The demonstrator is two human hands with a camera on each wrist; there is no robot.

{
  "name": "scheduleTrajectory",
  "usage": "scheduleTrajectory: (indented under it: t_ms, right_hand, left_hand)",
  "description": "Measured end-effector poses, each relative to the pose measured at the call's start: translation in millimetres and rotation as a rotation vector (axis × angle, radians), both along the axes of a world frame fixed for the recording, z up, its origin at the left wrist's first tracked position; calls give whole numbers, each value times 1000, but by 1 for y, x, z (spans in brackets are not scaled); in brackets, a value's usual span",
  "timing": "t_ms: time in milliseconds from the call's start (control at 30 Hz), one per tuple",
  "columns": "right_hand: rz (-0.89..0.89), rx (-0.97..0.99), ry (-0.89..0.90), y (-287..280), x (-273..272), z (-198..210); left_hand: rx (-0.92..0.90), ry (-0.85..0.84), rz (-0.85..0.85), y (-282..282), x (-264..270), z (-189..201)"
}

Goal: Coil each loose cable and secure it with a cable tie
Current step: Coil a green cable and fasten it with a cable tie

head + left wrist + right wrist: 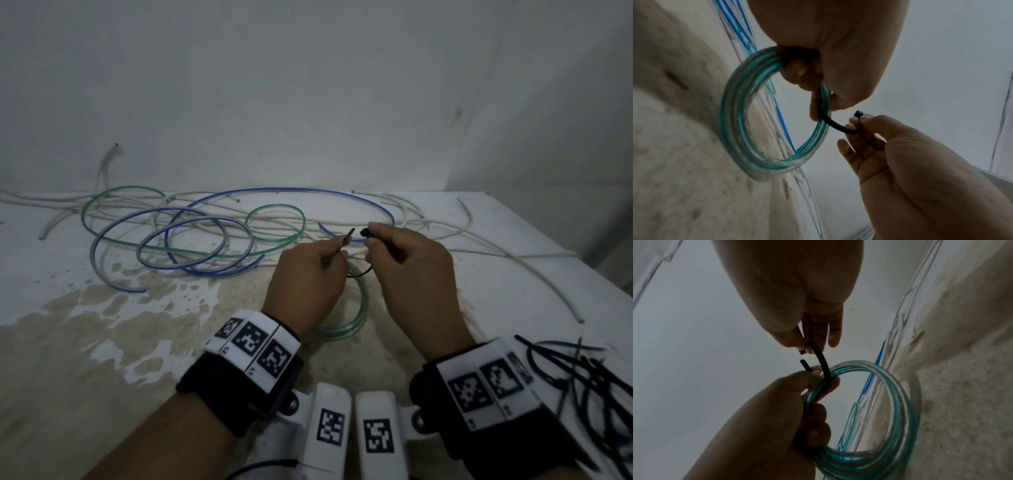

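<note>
A coil of clear green cable (356, 318) hangs upright over the stained table (102, 359), partly hidden behind both hands. My left hand (337, 258) grips the coil's top (735, 123) and pinches the pointed tail of a black cable tie (348, 237). The tie (835, 125) loops under the coil strands. My right hand (368, 240) pinches the tie's square head (803, 352), a short gap from the tail tip (803, 362). The tail is not in the head.
Loose blue cables (274, 190), green cables (274, 209) and white cables (496, 253) sprawl across the back of the table by the wall. A pile of black cable ties (582, 373) lies at the front right. The table's right edge (582, 246) runs close by.
</note>
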State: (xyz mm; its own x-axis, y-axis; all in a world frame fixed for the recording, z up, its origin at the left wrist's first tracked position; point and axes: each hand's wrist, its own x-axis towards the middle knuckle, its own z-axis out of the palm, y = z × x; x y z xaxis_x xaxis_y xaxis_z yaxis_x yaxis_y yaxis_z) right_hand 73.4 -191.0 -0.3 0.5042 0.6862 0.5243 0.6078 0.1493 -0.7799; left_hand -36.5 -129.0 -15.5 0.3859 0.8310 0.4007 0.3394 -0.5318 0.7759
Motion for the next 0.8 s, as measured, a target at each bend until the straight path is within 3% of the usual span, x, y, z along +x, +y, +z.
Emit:
scheduleTrajectory:
  t_ms: [200, 567, 800]
  right_hand:
    - [-5, 38, -12, -1, -1, 2]
    - [39, -40, -62, -1, 0, 2]
    - [198, -97, 307, -5, 5, 6]
  left_hand:
    - [84, 25, -39, -1, 1, 0]
    - [57, -6, -49, 1, 1, -5]
    - [82, -59, -41, -1, 0, -5]
